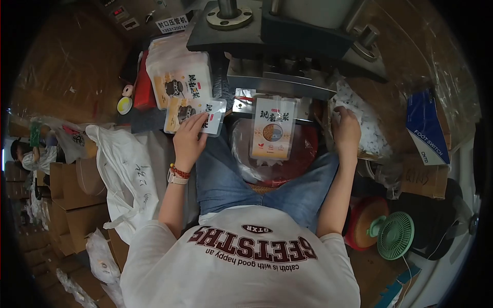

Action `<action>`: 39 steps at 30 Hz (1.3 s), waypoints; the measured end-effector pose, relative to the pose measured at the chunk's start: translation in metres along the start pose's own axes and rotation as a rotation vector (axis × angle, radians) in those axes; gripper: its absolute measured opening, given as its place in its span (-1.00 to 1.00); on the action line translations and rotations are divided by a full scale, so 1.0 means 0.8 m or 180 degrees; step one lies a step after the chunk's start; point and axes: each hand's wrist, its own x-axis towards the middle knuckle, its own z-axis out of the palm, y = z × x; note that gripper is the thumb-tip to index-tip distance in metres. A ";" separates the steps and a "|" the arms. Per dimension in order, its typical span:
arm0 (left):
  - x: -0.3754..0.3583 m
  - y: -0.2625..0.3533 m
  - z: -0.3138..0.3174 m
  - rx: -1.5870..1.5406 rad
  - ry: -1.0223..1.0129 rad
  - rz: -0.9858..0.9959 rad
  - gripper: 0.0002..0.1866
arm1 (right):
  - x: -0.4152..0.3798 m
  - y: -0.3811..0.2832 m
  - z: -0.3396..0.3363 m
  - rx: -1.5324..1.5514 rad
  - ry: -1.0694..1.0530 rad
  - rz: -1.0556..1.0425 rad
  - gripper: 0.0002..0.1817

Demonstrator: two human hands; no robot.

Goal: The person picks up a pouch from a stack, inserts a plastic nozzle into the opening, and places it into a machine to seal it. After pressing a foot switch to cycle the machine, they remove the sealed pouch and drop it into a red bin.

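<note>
My left hand (190, 137) has its fingers closed over the lower edge of a printed plastic pouch (179, 114), which lies just in front of a stack of similar pouches (177, 82). My right hand (346, 129) dips its curled fingers into a box of small white plastic pieces (367, 128); what it pinches there is hidden. Between the two hands another printed pouch (273, 131) hangs upright at the front of a metal machine jaw (282, 79), above my lap.
Behind the jaw stands a heavy press machine (308, 25). A blue foot switch box (427, 128) and a green fan (395, 235) are on the right. White sacking (128, 174) and cardboard boxes (82, 205) fill the left side, where another person (43, 154) sits farther off.
</note>
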 end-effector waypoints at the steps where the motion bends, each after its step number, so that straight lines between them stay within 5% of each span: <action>1: 0.000 0.005 0.003 0.0253 0.0127 0.0142 -0.55 | 0.001 -0.001 -0.004 0.0071 -0.0256 0.0184 -0.75; 7: -0.003 -0.001 0.007 -0.0022 -0.0080 -0.0105 -0.53 | -0.007 0.011 0.006 0.0620 0.0174 0.0197 -0.82; 14: 0.004 0.024 0.010 0.0319 0.0221 0.0165 -0.60 | 0.000 0.027 -0.028 0.1186 -0.0553 0.0139 -0.79; 17: -0.003 0.052 -0.003 -0.0567 0.0071 -0.0643 -0.61 | -0.017 0.000 -0.056 0.1836 -0.0112 0.0375 -0.77; 19: -0.004 0.083 -0.010 -0.0978 0.0351 -0.0288 -0.61 | -0.038 -0.033 -0.074 0.3597 0.0335 0.0026 -0.79; 26: 0.003 0.139 -0.024 -0.0755 0.0237 0.0743 -0.59 | -0.062 -0.119 -0.062 0.2435 -0.0159 -0.2142 -0.70; 29: 0.005 0.138 -0.031 -0.1018 -0.0029 0.0907 -0.63 | -0.061 -0.112 -0.069 0.3002 -0.0494 -0.2141 -0.66; 31: 0.003 0.139 -0.021 -0.2294 -0.0605 0.0401 -0.80 | -0.059 -0.111 -0.068 0.3428 -0.0684 -0.2006 -0.65; 32: 0.002 0.136 -0.008 -0.2312 -0.0614 0.0396 -0.80 | -0.057 -0.113 -0.067 0.3557 -0.0982 -0.1173 -0.64; 33: 0.001 0.130 0.011 -0.2602 -0.1143 -0.0286 -0.85 | -0.056 -0.115 -0.066 0.3642 -0.1266 -0.0333 -0.63; 34: 0.000 0.126 0.029 -0.2862 -0.1666 -0.0980 -0.83 | -0.057 -0.114 -0.060 0.3633 -0.1275 -0.0327 -0.63; 36: 0.004 0.127 0.058 -0.3433 -0.1654 -0.1542 -0.79 | -0.058 -0.107 -0.048 0.2549 0.0305 -0.0565 -0.63; 37: 0.011 0.130 0.068 -0.3990 -0.1633 -0.2114 -0.75 | -0.058 -0.095 -0.055 0.2562 0.0441 -0.0503 -0.67; 39: 0.032 0.131 0.073 -0.4424 -0.1467 -0.2187 -0.75 | -0.074 -0.067 -0.068 0.3234 0.0375 -0.0051 -0.74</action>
